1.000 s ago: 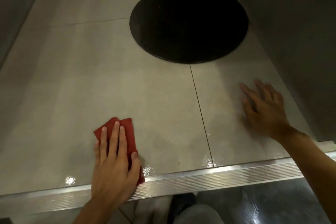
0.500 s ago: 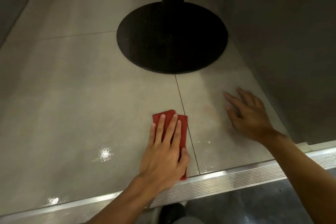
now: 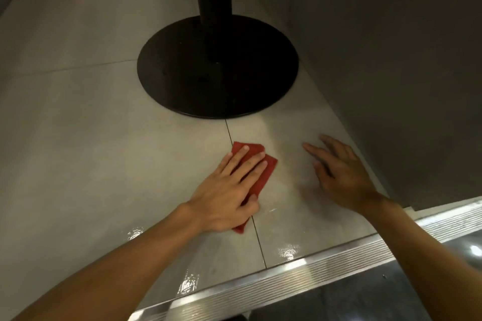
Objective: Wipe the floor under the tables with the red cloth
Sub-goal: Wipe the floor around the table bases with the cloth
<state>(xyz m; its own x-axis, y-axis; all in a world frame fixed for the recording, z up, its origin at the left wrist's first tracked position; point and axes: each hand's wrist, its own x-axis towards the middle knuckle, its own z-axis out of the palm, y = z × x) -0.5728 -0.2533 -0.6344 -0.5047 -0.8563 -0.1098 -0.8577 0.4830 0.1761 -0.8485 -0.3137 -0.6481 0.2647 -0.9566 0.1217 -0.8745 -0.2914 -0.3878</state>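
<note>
Wiping is the step in hand: we press the cloth (image 3: pixel 268 173) flat on the floor (image 3: pixel 104 151) with our left hand (image 3: pixel 229 190), its fingers (image 3: pixel 250 164) straight and slightly apart on top of it, the thumb at its near edge, nothing curled round it. The cloth lies folded across the seam (image 3: pixel 258 237) between two tiles, just in front of the round black base (image 3: pixel 216 70) of the table, near it but not touching. Our right hand (image 3: pixel 344 177) lies flat on the floor just right of the cloth, fingers (image 3: pixel 331 143) spread and holding nothing; we judge that it props us up. Wet glints near the strip (image 3: pixel 313 271) at the front suggest that this near band is done, while the floor around and behind the base looks dull. The next move, we judge, calls for steady downward pressure as the cloth slides forward and round the rim of the base, and for the right hand to clear its path beside the wall (image 3: pixel 391 60).
</note>
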